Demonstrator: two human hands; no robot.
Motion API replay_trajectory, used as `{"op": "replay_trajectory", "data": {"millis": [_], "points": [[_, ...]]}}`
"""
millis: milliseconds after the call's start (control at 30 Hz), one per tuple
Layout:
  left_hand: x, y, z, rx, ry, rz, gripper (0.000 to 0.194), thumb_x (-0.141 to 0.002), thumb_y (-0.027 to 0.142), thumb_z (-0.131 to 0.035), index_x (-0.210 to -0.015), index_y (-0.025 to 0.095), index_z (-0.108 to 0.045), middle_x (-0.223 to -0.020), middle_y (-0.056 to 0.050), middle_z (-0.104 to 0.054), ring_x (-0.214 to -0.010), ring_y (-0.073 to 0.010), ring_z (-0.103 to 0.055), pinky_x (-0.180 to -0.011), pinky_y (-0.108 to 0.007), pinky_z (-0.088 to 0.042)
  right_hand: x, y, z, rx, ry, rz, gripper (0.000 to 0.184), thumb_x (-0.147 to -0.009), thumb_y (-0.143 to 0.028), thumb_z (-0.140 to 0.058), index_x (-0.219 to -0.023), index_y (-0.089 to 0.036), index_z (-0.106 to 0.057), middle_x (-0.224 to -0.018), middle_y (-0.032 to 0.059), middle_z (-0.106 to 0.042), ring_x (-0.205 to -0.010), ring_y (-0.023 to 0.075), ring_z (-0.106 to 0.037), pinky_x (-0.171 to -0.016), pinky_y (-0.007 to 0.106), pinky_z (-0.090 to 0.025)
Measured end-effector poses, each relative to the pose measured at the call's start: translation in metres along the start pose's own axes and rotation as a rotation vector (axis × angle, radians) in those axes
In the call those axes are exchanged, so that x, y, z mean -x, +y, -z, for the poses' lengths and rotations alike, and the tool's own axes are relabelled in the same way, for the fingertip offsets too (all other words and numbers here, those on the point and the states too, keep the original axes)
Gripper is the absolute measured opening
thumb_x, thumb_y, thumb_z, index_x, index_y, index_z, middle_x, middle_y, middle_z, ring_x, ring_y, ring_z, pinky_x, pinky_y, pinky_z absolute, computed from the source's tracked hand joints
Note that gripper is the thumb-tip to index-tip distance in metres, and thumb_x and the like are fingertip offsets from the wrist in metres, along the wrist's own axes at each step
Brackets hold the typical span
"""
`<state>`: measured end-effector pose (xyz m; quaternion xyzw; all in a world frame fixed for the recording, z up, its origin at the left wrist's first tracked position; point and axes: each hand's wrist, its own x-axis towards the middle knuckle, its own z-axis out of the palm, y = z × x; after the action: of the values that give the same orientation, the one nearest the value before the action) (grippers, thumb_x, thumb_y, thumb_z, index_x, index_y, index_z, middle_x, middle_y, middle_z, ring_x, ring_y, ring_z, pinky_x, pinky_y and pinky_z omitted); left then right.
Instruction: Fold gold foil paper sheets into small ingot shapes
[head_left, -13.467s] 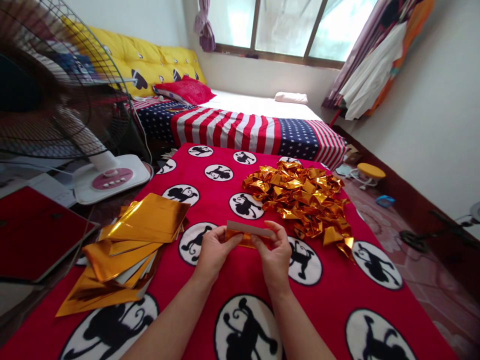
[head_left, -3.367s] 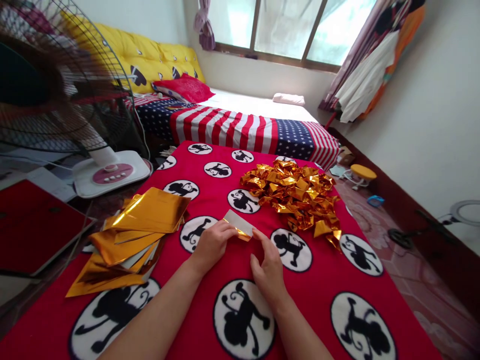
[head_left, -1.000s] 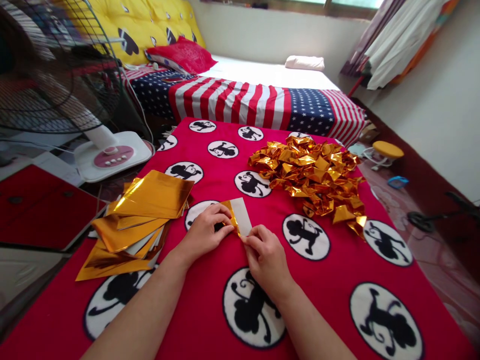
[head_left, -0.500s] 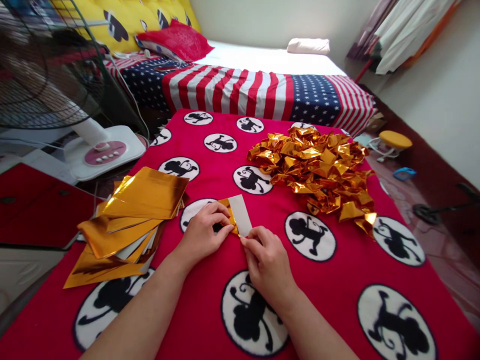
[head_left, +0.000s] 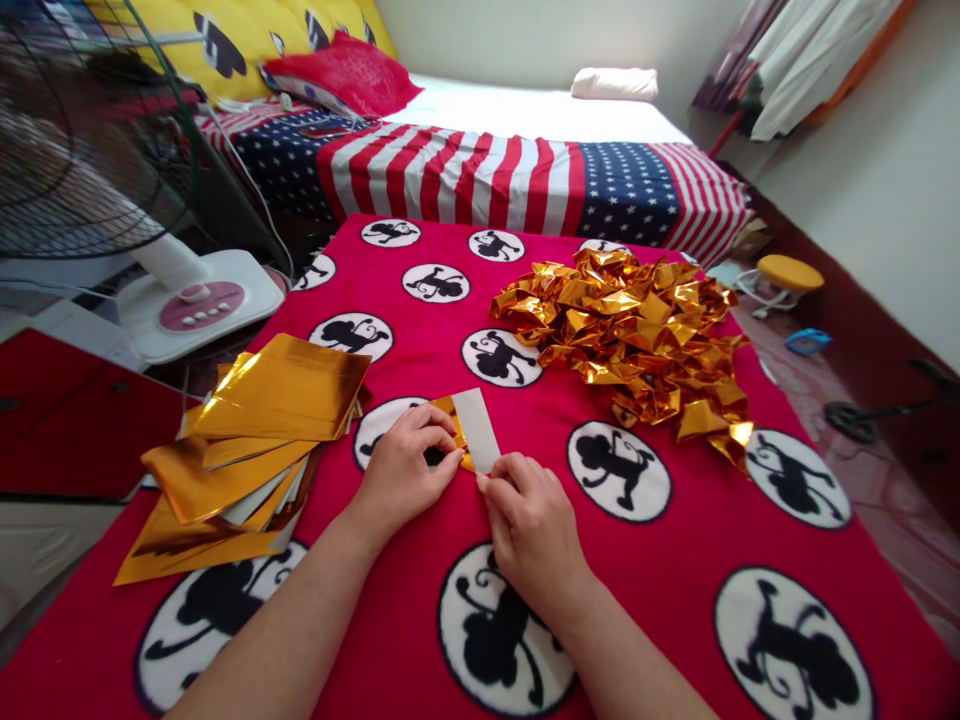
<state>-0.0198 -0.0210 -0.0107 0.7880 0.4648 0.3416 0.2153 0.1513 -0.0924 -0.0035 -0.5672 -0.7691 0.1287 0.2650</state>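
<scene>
**Head view: both your hands hold one small gold-and-white paper on the red cloth**

Your left hand [head_left: 409,465] is closed at the gold side of the paper piece [head_left: 476,428], with the fingers bent and the thumb near to the forefinger. Your right hand [head_left: 532,510] pinches its near corner between thumb and forefinger, and the other fingers are curled in. How hard you press, I cannot tell. The two holds from opposite sides probably keep the small piece from turning or sliding. Its far end is free, and the pale strip faces up, so its edges are easy to see.

The paper lies low, close over the red cloth [head_left: 375,630], which seems to give it a support from below. Out to your left, the stack of gold sheets [head_left: 289,390] is spread like a loose fan; the uneven edges may make it easier to lift one sheet. Out to your right, the heap of shaped gold pieces [head_left: 637,320] lies apart from the stack, so flat and shaped paper are not mixed, I think.

Farther out, the fan [head_left: 199,300] stands beyond the stack, and the bed [head_left: 465,170] is behind the cloth.
</scene>
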Motion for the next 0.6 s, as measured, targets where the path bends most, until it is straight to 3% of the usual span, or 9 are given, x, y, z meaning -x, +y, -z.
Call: {"op": "replay_trajectory", "data": {"millis": [333,467,600], "points": [[-0.0005,-0.0002,0.0008,-0.003,-0.011,-0.003,0.011,-0.073,0.011,-0.064,-0.066,0.018,-0.059,-0.089,-0.004,-0.062,-0.087,-0.0184,-0.06,-0.08,-0.034,-0.05,0.0009,-0.0012,-0.0001,0.025,0.016,0.012,0.021,-0.094,-0.015,-0.045,-0.081,-0.019,-0.061,-0.087,0.0059,-0.058,-0.08,0.0178,-0.049,-0.07,0.033,-0.036],[-0.0011,0.0023,0.0017,0.004,-0.012,0.006,0.012,-0.073,0.01,-0.065,-0.065,0.018,-0.059,-0.089,-0.004,-0.062,-0.087,-0.0185,-0.06,-0.079,-0.034,-0.05,0.0012,0.0005,-0.0036,0.08,0.031,0.076,0.019,-0.091,-0.012,-0.047,-0.092,-0.019,-0.064,-0.116,0.0097,-0.06,-0.099,0.0233,-0.05,-0.076,0.037,-0.039],[-0.0014,0.0028,0.0017,0.007,-0.012,0.01,0.012,-0.073,0.011,-0.065,-0.065,0.018,-0.06,-0.088,-0.004,-0.062,-0.087,-0.0184,-0.06,-0.079,-0.033,-0.05,0.002,0.003,-0.0076,0.17,0.038,0.173,0.028,-0.092,-0.007,-0.045,-0.11,-0.019,-0.062,-0.13,0.0038,-0.059,-0.116,0.0263,-0.044,-0.083,0.039,-0.039]]}}
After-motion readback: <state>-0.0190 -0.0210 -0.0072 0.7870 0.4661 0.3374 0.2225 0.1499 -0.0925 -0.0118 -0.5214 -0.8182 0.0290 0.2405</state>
